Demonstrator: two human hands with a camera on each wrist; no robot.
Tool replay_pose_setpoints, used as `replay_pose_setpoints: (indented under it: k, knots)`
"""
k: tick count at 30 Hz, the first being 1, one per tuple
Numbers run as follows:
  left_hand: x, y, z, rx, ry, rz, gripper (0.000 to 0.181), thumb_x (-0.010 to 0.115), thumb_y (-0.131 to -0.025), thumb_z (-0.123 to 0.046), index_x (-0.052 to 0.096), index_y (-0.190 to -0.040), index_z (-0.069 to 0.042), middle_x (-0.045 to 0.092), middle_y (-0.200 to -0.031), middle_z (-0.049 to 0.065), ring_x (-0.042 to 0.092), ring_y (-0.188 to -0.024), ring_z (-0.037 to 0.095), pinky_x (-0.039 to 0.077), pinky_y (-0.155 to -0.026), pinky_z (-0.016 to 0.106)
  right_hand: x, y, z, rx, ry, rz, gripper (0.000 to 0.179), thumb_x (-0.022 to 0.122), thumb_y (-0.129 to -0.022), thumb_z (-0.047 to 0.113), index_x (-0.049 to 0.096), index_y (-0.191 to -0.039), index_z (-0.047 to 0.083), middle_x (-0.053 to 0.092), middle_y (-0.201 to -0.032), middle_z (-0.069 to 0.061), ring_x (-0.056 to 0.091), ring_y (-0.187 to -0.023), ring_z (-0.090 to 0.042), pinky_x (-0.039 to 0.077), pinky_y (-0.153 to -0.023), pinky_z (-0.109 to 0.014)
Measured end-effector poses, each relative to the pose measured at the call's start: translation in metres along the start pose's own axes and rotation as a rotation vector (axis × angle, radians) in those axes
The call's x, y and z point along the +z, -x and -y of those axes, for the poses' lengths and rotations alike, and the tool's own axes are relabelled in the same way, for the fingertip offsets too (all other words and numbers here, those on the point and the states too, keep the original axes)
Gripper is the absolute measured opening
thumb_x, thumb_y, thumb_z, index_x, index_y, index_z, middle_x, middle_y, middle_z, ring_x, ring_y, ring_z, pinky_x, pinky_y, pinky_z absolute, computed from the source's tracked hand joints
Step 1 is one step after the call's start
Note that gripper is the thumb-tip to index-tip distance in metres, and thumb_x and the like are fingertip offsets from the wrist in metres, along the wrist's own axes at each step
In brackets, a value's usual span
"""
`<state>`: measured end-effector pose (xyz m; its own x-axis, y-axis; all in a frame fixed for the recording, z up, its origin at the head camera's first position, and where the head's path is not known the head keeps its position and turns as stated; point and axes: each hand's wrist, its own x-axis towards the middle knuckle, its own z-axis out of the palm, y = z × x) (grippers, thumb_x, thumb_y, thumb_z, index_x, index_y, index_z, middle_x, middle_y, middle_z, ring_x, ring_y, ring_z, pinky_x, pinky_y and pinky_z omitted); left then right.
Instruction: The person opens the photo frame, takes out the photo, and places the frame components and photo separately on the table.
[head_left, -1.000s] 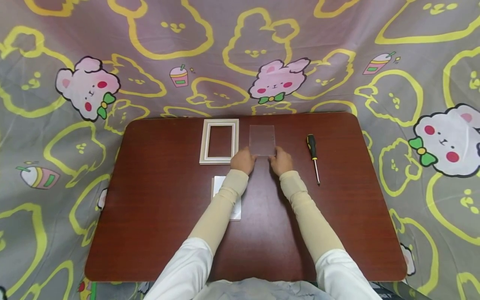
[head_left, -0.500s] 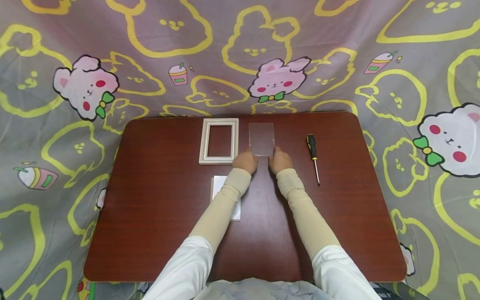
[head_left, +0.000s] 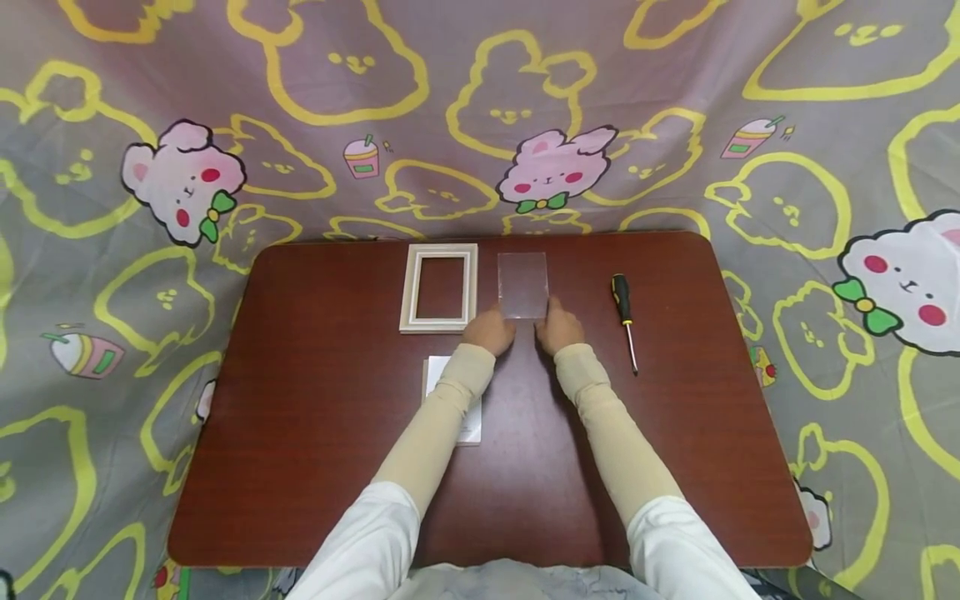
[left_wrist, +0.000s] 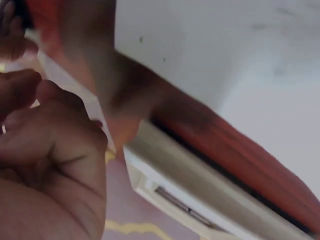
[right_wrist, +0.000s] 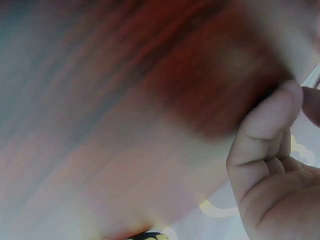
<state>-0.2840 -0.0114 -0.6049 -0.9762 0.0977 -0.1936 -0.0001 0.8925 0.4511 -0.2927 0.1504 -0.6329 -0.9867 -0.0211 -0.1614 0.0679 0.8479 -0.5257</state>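
Observation:
A clear rectangular pane (head_left: 522, 279) is at the back middle of the table, right of a cream picture frame (head_left: 408, 292). My left hand (head_left: 490, 331) pinches the pane's near left corner, and my right hand (head_left: 560, 327) pinches its near right corner. In the left wrist view, the curled fingers of the left hand (left_wrist: 55, 135) lie at the pale edge of the pane (left_wrist: 75, 89). Thumb and finger of the right hand (right_wrist: 275, 160) come together in the right wrist view. Partly under the left forearm lies a white sheet (head_left: 470, 425) on a thin board.
A screwdriver (head_left: 623, 304) with a black and yellow handle lies on the right part of the brown table (head_left: 322, 467). Behind the table's far edge hangs a patterned cloth (head_left: 450, 100), which also runs along both sides.
Both hands keep hold of the pane, which stays in nearly the same place. The right hand has shifted slightly inward. Frame, sheet and screwdriver lie as before; the head view has tilted a little.

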Motion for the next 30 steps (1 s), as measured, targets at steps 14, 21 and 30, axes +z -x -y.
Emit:
replay_pose_setpoints:
  k: [14,21,30]
  knots:
    - [-0.032,0.064,0.048,0.004,0.099,-0.019,0.041,0.062,-0.098,-0.028,0.066,-0.131,-0.004,0.071,-0.121,0.011,0.067,-0.109,0.032,0.052,-0.090,0.047,0.021,0.066,0.027,-0.149,0.005,0.048,0.052,0.066,-0.093,0.017,0.048,-0.138,-0.003,0.068,-0.106,-0.031,0.067,-0.097,-0.047,0.051,-0.086,-0.056]
    - [-0.033,0.097,0.077,-0.052,0.083,-0.063,0.038,0.064,-0.095,-0.027,0.069,-0.124,-0.002,0.071,-0.114,0.017,0.067,-0.105,0.037,0.053,-0.084,0.051,0.033,0.102,0.050,-0.164,-0.078,0.108,0.050,0.068,-0.093,0.019,0.054,-0.135,-0.004,0.069,-0.109,-0.028,0.068,-0.099,-0.044,0.053,-0.087,-0.053]
    - [-0.018,0.142,0.091,-0.014,0.051,-0.177,0.041,0.072,-0.089,-0.020,0.068,-0.126,-0.002,0.062,-0.109,0.020,0.067,-0.078,0.041,0.053,-0.067,0.053,0.051,0.129,0.063,-0.129,-0.131,0.141,0.044,0.069,-0.093,0.021,0.060,-0.129,-0.003,0.070,-0.108,-0.026,0.068,-0.100,-0.042,0.052,-0.088,-0.052]
